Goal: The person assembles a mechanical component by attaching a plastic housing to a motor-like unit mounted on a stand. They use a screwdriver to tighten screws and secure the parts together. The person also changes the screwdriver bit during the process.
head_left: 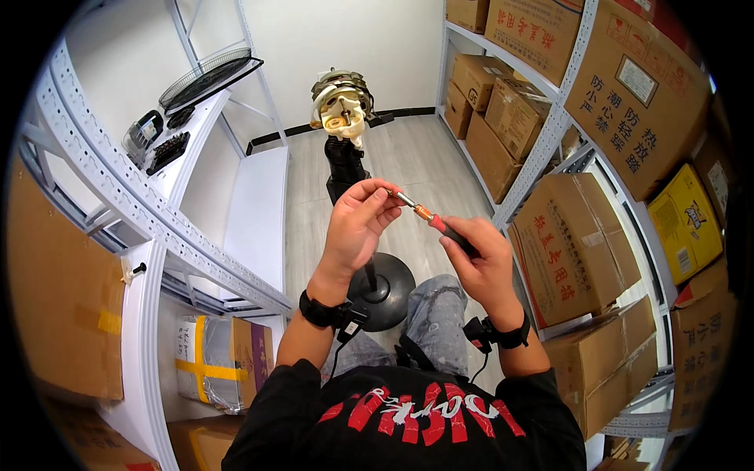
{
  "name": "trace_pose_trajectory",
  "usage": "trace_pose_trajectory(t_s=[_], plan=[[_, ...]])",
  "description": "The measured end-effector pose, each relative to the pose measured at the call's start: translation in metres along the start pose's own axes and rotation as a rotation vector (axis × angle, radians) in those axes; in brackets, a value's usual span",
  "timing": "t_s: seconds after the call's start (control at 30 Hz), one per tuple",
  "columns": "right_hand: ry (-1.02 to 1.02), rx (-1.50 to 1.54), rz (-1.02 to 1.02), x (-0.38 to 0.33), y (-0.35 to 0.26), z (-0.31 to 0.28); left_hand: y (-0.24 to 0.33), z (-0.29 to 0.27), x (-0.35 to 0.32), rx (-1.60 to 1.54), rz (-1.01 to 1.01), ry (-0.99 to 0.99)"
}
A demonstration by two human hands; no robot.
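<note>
My right hand [481, 263] is wrapped round the dark and red handle of a screwdriver [424, 213], which has an orange collar and a bright metal shaft. The shaft slants up and left to the fingertips of my left hand [357, 224]. Those fingers are pinched at the screwdriver's tip, on something small and dark that I cannot make out. Just beyond my hands stands a pedestal fan with its motor head [343, 110] uncovered, showing a cream housing and a shaft. Its black post [345, 163] is partly hidden behind my left hand, and its round black base [383, 292] lies near my knees.
On the left shelf [196, 149] lie a black fan grille [206, 78], a clear-and-black case [143, 133] and a black bit tray [167, 151]. Racks with cardboard boxes [577, 247] flank me closely on the right. A taped box [216, 359] sits low on the left.
</note>
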State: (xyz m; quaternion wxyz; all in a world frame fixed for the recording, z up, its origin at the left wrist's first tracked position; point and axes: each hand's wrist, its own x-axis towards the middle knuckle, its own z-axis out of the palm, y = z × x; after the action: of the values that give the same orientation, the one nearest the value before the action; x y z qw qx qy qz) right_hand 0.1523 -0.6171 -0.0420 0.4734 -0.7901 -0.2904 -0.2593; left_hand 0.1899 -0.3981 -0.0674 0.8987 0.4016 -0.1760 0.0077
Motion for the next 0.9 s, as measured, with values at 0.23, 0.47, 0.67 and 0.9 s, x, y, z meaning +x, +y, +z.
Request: trace_pose_trajectory(t_s=[0.23,0.47,0.67,0.9], plan=[[0.005,0.013,0.008,0.005,0.007,0.004,-0.001,0.006,0.003,0.139,0.084,0.034],[-0.058,0.036,0.055,0.003,0.017,0.008,0.0,0.002,-0.001,0.245,0.124,0.031],[-0.086,0.087,0.034,0.003,0.018,0.022,0.003,-0.008,-0.006,0.347,0.146,0.086],[-0.308,0.151,0.176,-0.005,0.03,0.042,0.01,-0.03,-0.013,0.289,0.096,0.038]])
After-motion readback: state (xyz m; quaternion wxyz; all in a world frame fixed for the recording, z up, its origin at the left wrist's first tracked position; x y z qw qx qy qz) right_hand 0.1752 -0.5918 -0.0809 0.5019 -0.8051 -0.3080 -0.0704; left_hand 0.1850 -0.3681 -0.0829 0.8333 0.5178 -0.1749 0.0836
